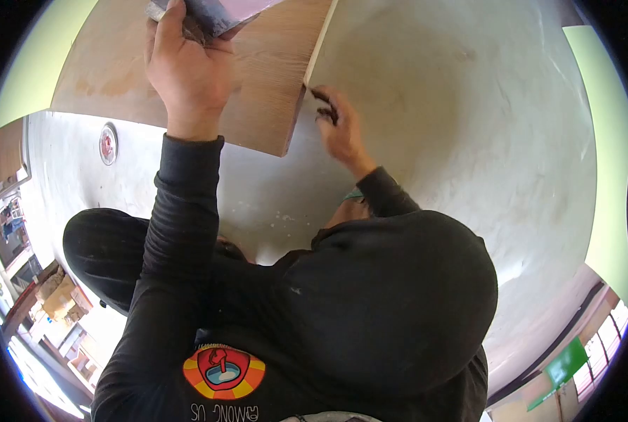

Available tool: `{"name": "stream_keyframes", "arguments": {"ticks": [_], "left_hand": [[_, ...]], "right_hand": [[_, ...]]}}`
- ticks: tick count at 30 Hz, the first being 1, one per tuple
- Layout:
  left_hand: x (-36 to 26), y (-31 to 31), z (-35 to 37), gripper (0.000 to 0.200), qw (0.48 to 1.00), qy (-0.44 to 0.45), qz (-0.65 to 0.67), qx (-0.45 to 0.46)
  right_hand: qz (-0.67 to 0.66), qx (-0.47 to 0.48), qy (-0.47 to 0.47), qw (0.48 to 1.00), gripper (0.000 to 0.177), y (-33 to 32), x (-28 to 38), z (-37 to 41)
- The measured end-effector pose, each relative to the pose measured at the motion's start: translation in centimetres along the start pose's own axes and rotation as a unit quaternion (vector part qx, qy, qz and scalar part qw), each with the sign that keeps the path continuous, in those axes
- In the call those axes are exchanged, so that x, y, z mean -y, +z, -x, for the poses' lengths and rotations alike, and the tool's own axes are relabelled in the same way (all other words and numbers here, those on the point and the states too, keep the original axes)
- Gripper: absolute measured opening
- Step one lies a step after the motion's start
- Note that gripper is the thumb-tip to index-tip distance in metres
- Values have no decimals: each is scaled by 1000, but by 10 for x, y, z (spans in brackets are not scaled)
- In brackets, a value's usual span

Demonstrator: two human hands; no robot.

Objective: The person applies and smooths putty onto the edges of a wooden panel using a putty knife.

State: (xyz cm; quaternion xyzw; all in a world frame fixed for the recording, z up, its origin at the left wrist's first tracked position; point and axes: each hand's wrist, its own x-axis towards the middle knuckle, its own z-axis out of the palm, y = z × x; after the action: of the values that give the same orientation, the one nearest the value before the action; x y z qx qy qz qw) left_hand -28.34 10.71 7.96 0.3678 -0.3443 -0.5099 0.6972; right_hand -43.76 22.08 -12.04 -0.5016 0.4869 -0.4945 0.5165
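My left hand (191,77) is over a brown wooden board (265,91) at the top of the view. Its fingers are wrapped round a grey, worn-looking piece (212,15) with a pinkish surface, partly cut off by the upper frame edge. To the right of the board, my right hand (342,137) has its fingers bent and apart. Its dark-stained fingertips are close to the board's right edge; whether they touch it is unclear. Nothing shows clearly between them.
Around the board spreads a pale, smudged floor (412,84). A small round container with red inside (108,143) sits left of my left forearm. My dark-clothed knees are below the board. Boxes (61,299) stand at the far left, and something green (566,364) is at the lower right.
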Motion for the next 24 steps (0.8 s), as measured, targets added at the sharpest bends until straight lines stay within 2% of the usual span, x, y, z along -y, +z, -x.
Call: {"name": "stream_keyframes", "arguments": {"ticks": [1,4,7,9,10,12,13,16,17,19,22,24], "left_hand": [[1,-4,-1,30,1000,0,-1,-3],[4,-7,-2,30,1000,-15,18,0],[6,8,5,31,1000,-11,22,1],[8,22,9,29,998,-11,54,22],[7,26,10,29,998,-11,55,23],[6,27,9,28,998,-13,63,29],[7,24,8,28,998,-11,62,26],[10,16,8,28,998,-14,50,33],[10,14,9,27,998,-13,55,41],[9,14,9,27,997,-10,60,49],[11,10,6,26,998,-13,55,12],[13,1,2,24,996,-3,67,58]], "right_hand": [[-18,-16,-8,1000,55,8,-5,16],[-33,13,-8,999,57,19,7,60],[-12,68,6,998,55,18,22,93],[-66,193,22,979,56,9,21,104],[-66,192,22,979,56,6,24,108],[-178,158,63,969,56,2,29,109],[-178,161,64,969,56,-1,30,104],[-100,41,36,994,52,-4,30,83],[-99,41,35,994,52,-2,31,79],[47,-13,-26,998,53,5,31,72],[95,-47,-61,992,54,24,17,74],[91,-53,-60,993,54,32,10,76]]}}
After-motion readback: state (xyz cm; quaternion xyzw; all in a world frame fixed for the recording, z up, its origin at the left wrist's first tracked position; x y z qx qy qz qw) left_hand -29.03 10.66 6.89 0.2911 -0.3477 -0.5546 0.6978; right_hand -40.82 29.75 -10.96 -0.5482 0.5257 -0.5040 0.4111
